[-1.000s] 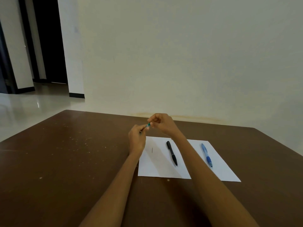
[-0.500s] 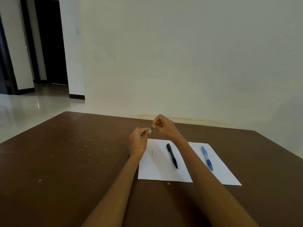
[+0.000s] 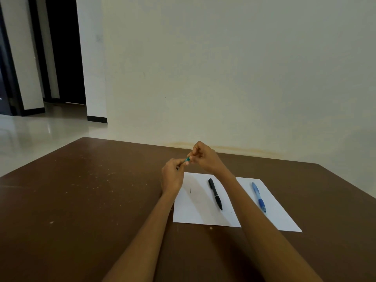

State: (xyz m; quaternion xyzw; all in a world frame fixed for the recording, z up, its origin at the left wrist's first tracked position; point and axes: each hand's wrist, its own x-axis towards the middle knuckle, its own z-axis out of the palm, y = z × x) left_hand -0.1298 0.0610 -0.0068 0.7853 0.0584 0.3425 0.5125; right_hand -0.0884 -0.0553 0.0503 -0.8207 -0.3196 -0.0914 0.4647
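Both my hands are raised above the brown table (image 3: 81,200) and meet on a small green pen (image 3: 186,159), of which only a short teal part shows between them. My left hand (image 3: 173,176) grips its lower end with curled fingers. My right hand (image 3: 204,157) pinches the upper end. Below them lies a white sheet of paper (image 3: 195,208) with one short pen stroke on it. A black pen (image 3: 215,194) and a blue pen (image 3: 258,197) lie on the paper, to the right of my hands.
A cream wall (image 3: 223,78) stands right behind the table's far edge. At the left, a glossy tiled floor (image 3: 30,131) leads to dark doorways. The tabletop has pale specks on its left half.
Both hands stay joined on the green pen with only small finger movement. The view has tilted slightly, so hands and paper sit a little lower in the frame.
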